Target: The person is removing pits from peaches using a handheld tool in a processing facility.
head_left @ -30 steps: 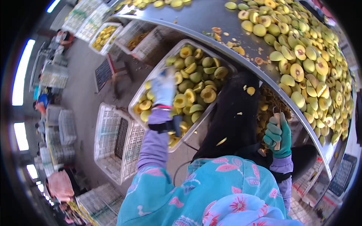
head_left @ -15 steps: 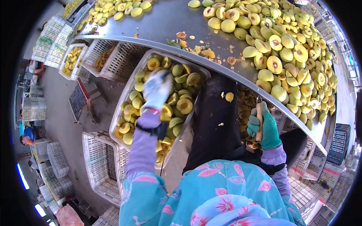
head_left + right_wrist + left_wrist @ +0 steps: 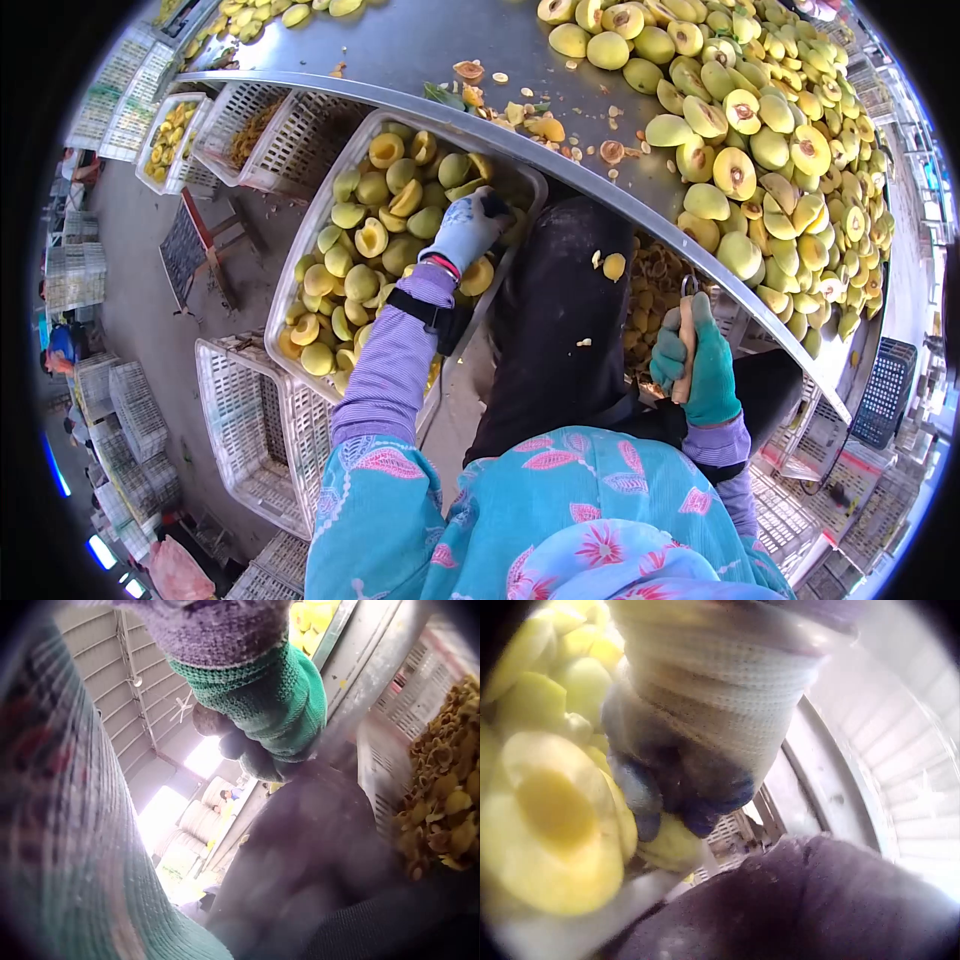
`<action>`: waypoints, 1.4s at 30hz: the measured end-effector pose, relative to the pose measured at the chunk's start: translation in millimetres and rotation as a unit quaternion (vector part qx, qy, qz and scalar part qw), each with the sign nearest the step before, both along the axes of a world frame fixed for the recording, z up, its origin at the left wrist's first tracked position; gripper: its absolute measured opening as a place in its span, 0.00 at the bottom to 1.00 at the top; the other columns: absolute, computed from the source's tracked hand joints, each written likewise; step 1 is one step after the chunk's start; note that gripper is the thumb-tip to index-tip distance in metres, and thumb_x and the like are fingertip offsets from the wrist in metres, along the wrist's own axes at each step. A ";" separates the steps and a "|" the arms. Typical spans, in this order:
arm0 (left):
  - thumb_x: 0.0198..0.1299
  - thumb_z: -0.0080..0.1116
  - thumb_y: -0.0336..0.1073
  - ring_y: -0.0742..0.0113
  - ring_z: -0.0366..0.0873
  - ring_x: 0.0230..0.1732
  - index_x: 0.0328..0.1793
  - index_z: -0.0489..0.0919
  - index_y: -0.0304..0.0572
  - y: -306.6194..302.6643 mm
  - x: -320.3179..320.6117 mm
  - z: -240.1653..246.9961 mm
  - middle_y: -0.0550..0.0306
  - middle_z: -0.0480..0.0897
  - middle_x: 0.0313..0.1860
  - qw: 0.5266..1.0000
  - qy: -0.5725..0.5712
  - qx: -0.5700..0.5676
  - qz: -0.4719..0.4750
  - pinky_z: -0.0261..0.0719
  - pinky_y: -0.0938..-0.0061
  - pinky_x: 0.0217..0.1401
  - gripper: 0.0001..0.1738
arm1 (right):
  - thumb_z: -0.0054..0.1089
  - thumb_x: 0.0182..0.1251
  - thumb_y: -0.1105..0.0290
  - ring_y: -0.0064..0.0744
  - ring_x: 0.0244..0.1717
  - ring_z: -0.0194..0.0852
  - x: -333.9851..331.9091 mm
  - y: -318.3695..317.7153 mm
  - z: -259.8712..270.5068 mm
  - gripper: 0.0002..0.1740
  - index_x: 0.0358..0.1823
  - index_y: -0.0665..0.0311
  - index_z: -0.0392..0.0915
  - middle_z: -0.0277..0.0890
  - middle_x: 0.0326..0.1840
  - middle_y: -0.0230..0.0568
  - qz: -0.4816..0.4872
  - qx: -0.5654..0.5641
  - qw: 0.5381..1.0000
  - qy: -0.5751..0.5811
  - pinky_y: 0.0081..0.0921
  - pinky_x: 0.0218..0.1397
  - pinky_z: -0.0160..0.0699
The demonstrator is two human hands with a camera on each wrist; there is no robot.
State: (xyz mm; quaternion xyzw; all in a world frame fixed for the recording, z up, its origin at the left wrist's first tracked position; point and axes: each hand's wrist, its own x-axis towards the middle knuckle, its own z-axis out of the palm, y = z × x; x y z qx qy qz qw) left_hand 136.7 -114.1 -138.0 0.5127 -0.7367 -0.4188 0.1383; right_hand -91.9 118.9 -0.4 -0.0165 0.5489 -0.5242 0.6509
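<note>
White plastic crates (image 3: 250, 430) sit on the floor at far left, beside a long tray (image 3: 455, 130) heaped with yellow peach halves (image 3: 370, 240). A person in a turquoise floral top reaches the left hand (image 3: 462, 230), in a white glove with dark fingertips, into the tray's right end. The fingers curl down onto the fruit there. The left wrist view shows them bent over a pale yellow piece (image 3: 671, 844) next to a pitted half (image 3: 547, 825), though it is unclear whether they actually grip it. A black apron (image 3: 560, 320) covers the person's lap at centre, flecked with bits of peach. Just right of it, a container of brown pits (image 3: 655, 290) lies under the table edge. Over the pits, the right hand (image 3: 705, 365), in a green glove, is closed around a wooden-handled tool (image 3: 686, 340) held upright. A steel table (image 3: 420, 50) curves above, its right side piled with whole and halved peaches (image 3: 780, 150).
</note>
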 end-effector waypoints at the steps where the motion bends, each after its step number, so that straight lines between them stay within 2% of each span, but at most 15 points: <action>1: 0.53 0.62 0.41 0.48 0.81 0.40 0.44 0.78 0.40 -3.7 -1.2 -6.3 0.44 0.83 0.36 0.998 -0.023 -0.047 -0.023 0.78 0.63 0.46 0.16 | 0.44 0.69 0.39 0.22 0.15 0.59 -0.3 -1.4 -0.6 0.26 0.38 0.56 0.71 0.61 0.18 0.26 -0.005 0.002 1.000 -0.003 0.22 0.18 0.62; 13: 0.56 0.58 0.41 0.48 0.77 0.52 0.56 0.75 0.51 -8.0 -6.8 30.4 0.49 0.76 0.51 0.970 -0.170 -0.033 -0.174 0.76 0.61 0.55 0.20 | 0.45 0.69 0.39 0.21 0.15 0.58 -3.7 -25.1 -9.9 0.25 0.38 0.55 0.70 0.61 0.18 0.26 -0.013 0.031 0.998 -0.058 0.20 0.17 0.60; 16: 0.58 0.54 0.39 0.48 0.79 0.50 0.56 0.75 0.51 1.0 -27.0 3.8 0.49 0.76 0.51 0.896 -0.352 -0.090 -0.255 0.76 0.60 0.54 0.19 | 0.45 0.68 0.39 0.21 0.15 0.58 0.0 -25.3 -8.2 0.25 0.38 0.55 0.70 0.61 0.18 0.26 -0.036 0.041 0.997 -0.058 0.20 0.18 0.60; 20: 0.59 0.52 0.38 0.48 0.79 0.51 0.54 0.77 0.51 -10.6 -19.6 5.1 0.47 0.77 0.51 0.930 -0.249 -0.039 -0.267 0.77 0.59 0.53 0.16 | 0.45 0.68 0.39 0.22 0.15 0.58 -2.0 -14.2 8.0 0.26 0.37 0.56 0.69 0.62 0.18 0.28 -0.008 0.030 0.999 -0.028 0.20 0.18 0.61; 22: 0.59 0.54 0.44 0.47 0.77 0.51 0.50 0.79 0.47 -10.1 -23.1 32.6 0.44 0.79 0.49 0.943 -0.266 -0.125 -0.156 0.75 0.56 0.52 0.17 | 0.46 0.68 0.38 0.22 0.15 0.59 -8.1 -9.1 5.3 0.27 0.36 0.57 0.69 0.62 0.17 0.29 -0.020 0.026 0.999 -0.006 0.20 0.17 0.60; 24: 0.57 0.54 0.49 0.49 0.75 0.55 0.52 0.79 0.50 -14.8 -28.7 34.3 0.47 0.79 0.49 0.880 -0.336 -0.319 -0.110 0.72 0.53 0.53 0.20 | 0.46 0.68 0.38 0.22 0.15 0.59 -12.3 -5.1 2.5 0.27 0.36 0.58 0.69 0.63 0.17 0.29 -0.032 0.050 0.998 -0.009 0.20 0.17 0.60; 26: 0.60 0.50 0.53 0.51 0.69 0.64 0.57 0.77 0.51 -29.2 -36.4 25.0 0.52 0.76 0.59 0.842 -0.415 -0.318 -0.133 0.64 0.46 0.63 0.23 | 0.45 0.68 0.39 0.23 0.14 0.60 -14.3 -0.5 -3.3 0.27 0.37 0.58 0.70 0.64 0.17 0.31 -0.028 0.053 0.998 -0.015 0.20 0.16 0.61; 27: 0.61 0.47 0.56 0.50 0.67 0.66 0.60 0.76 0.52 -39.8 -37.1 24.0 0.51 0.74 0.63 0.868 -0.396 -0.228 -0.196 0.58 0.47 0.67 0.26 | 0.45 0.69 0.39 0.23 0.14 0.60 -15.0 -0.3 -3.6 0.27 0.37 0.59 0.70 0.65 0.17 0.31 -0.024 0.048 0.998 -0.017 0.20 0.16 0.61; 30: 0.62 0.44 0.53 0.53 0.67 0.66 0.60 0.77 0.55 -53.9 -32.8 -44.1 0.51 0.73 0.64 0.872 -0.379 -0.138 -0.278 0.62 0.50 0.66 0.25 | 0.40 0.72 0.43 0.23 0.11 0.59 -19.8 -0.5 -3.8 0.26 0.37 0.62 0.70 0.65 0.15 0.33 0.015 0.029 0.998 0.046 0.20 0.15 0.61; 31: 0.63 0.43 0.52 0.55 0.67 0.66 0.61 0.76 0.55 -42.7 -16.3 -65.2 0.52 0.73 0.64 0.830 -0.365 -0.263 -0.329 0.63 0.53 0.65 0.24 | 0.40 0.73 0.46 0.22 0.10 0.58 -19.3 -2.0 2.0 0.25 0.37 0.62 0.70 0.64 0.14 0.32 0.033 0.025 0.996 0.084 0.19 0.15 0.60; 33: 0.64 0.41 0.49 0.59 0.66 0.67 0.65 0.72 0.54 -40.6 -6.5 -87.6 0.52 0.71 0.66 0.838 -0.359 -0.230 -0.341 0.64 0.57 0.66 0.25 | 0.42 0.73 0.48 0.23 0.11 0.59 -21.6 -13.0 8.1 0.23 0.37 0.62 0.70 0.65 0.15 0.32 0.043 0.033 0.993 0.100 0.19 0.15 0.60; 34: 0.65 0.39 0.48 0.61 0.64 0.69 0.68 0.69 0.53 -41.4 -9.9 -89.6 0.52 0.70 0.67 0.870 -0.377 -0.059 -0.312 0.63 0.59 0.68 0.26 | 0.45 0.72 0.48 0.24 0.12 0.61 -19.7 -14.2 8.5 0.22 0.37 0.62 0.71 0.67 0.16 0.33 0.034 0.046 0.996 0.074 0.21 0.15 0.61; 37: 0.64 0.43 0.51 0.56 0.68 0.64 0.64 0.71 0.47 -41.6 -20.7 -63.8 0.48 0.73 0.62 0.831 -0.370 -0.115 -0.399 0.67 0.59 0.65 0.26 | 0.57 0.67 0.64 0.21 0.32 0.75 -12.4 3.5 -43.2 0.10 0.42 0.61 0.75 0.76 0.35 0.31 0.011 -0.029 0.999 -0.029 0.24 0.28 0.74; 39: 0.63 0.45 0.52 0.53 0.70 0.62 0.62 0.72 0.45 -41.5 -26.1 -49.5 0.46 0.75 0.60 0.833 -0.340 -0.153 -0.410 0.68 0.59 0.64 0.27 | 0.47 0.67 0.40 0.24 0.18 0.69 -6.6 -17.1 -16.2 0.27 0.30 0.58 0.77 0.70 0.18 0.31 0.100 0.077 0.984 0.128 0.24 0.20 0.68; 42: 0.62 0.48 0.55 0.49 0.73 0.58 0.58 0.74 0.40 -40.1 -29.1 -4.2 0.42 0.77 0.56 0.825 -0.312 -0.226 -0.414 0.70 0.59 0.61 0.28 | 0.45 0.67 0.39 0.23 0.14 0.62 0.1 -1.7 -2.5 0.27 0.33 0.58 0.72 0.65 0.18 0.31 0.099 0.014 0.981 0.168 0.24 0.16 0.63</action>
